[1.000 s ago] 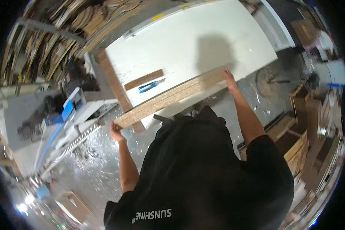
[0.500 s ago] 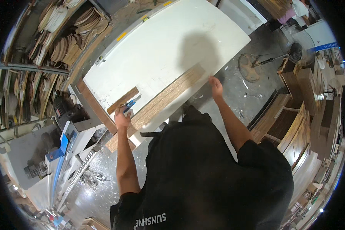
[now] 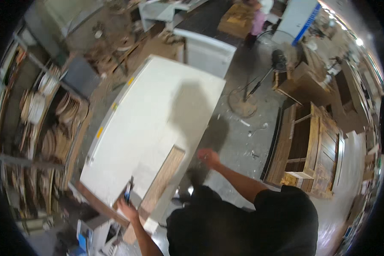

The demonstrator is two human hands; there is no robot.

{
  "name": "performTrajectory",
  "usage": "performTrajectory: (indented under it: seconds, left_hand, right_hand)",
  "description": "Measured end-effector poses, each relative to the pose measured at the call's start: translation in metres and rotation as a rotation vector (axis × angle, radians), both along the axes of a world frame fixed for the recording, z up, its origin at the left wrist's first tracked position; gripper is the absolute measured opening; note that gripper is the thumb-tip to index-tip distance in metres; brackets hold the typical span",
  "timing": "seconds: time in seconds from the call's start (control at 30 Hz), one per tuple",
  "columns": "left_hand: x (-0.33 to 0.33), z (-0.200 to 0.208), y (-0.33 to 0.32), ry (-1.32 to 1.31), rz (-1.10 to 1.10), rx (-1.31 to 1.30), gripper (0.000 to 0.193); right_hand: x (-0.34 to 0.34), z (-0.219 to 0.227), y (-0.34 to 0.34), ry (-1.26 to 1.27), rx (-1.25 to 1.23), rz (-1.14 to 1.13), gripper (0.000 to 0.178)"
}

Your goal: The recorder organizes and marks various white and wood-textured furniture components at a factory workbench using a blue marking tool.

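Observation:
A long chipboard plank [image 3: 163,179] lies on the near corner of a big white worktable [image 3: 153,106], its near end sticking out past the table edge. My left hand [image 3: 127,210] is at the table's near edge beside the plank, closed around a small blue tool [image 3: 128,194] that points up onto the table. My right hand [image 3: 208,158] hovers off the table's right side, away from the plank, blurred and holding nothing. My dark shirt hides the floor below.
Shelves with curved wooden pieces [image 3: 55,128] line the left. A standing fan [image 3: 279,59] and a wooden cabinet [image 3: 311,149] are on the right. A white machine [image 3: 205,51] stands beyond the table. A person in pink [image 3: 258,21] is far off.
My right hand has let go of the plank's far end and pulled away to the right. My left hand left the plank's near end and took hold of the blue tool. The view has swung round.

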State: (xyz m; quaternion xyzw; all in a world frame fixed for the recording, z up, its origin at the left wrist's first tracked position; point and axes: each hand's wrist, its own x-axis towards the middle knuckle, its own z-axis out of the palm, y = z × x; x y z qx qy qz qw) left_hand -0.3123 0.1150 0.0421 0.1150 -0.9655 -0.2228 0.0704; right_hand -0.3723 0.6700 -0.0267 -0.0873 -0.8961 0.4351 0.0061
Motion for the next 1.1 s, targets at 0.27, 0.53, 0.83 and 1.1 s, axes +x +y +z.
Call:
performTrajectory:
  seconds: [0.27, 0.53, 0.83, 1.1]
  left_hand:
    - [-0.005, 0.047, 0.024, 0.156, 0.182, 0.146, 0.037]
    - [0.055, 0.072, 0.056, 0.156, 0.07, 0.524, 0.045]
    - [0.237, 0.087, -0.033, 0.299, 0.324, 0.678, 0.047]
    - [0.34, 0.063, -0.104, 0.487, 0.86, 0.844, 0.046]
  right_hand:
    - [-0.037, 0.076, -0.005, 0.094, -0.018, 0.071, 0.033]
    - [-0.024, 0.116, -0.088, 0.292, 0.087, 0.284, 0.029]
    - [0.063, 0.116, -0.25, 0.296, 0.242, 0.687, 0.045]
    - [0.081, 0.116, -0.342, 0.235, 0.385, 0.97, 0.081]
